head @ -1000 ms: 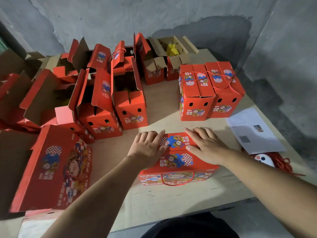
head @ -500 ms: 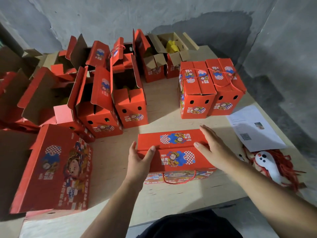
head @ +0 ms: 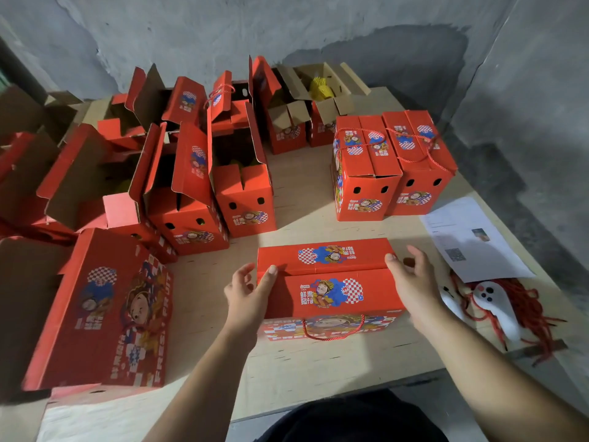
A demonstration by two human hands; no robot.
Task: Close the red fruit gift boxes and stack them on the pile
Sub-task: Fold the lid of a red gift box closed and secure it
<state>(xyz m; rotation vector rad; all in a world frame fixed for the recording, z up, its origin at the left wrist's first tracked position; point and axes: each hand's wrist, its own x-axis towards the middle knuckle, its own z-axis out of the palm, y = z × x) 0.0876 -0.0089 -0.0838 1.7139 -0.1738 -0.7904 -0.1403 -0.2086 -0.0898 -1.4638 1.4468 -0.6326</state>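
Red cardboard fills your grasp: your left hand (head: pixel 247 296) curls round the left end of the closed red fruit gift box (head: pixel 328 287), thumb on its lid, while your right hand (head: pixel 411 282) cups the right end, fingers hooked behind. The box lies flaps shut at the near edge of the pale plywood table (head: pixel 302 371). Closing looks finished; next comes lifting it level toward the two closed red boxes (head: pixel 387 173) beyond.
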